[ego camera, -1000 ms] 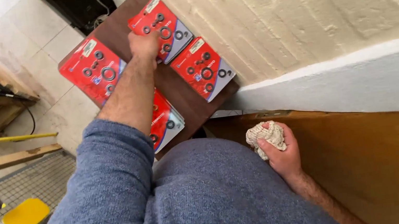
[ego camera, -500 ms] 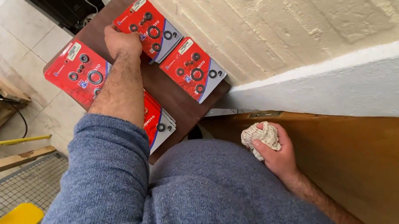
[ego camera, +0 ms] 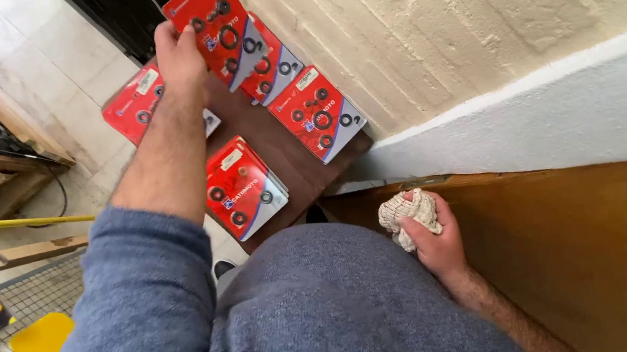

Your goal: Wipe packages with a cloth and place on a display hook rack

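Four red packs lie flat on the desk (ego camera: 291, 163) while the left hand (ego camera: 178, 55) pinches a fifth pack (ego camera: 218, 26) by its edge, and the right hand (ego camera: 431, 233) is balled tight around a rag (ego camera: 406, 214).

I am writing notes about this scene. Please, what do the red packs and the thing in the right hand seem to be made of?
The red packs look like glossy printed card under clear plastic: they shine, and dark rings show through. The left hand lifts one pack. The rag in the right hand looks like off-white knitted cloth, matt and crumpled.
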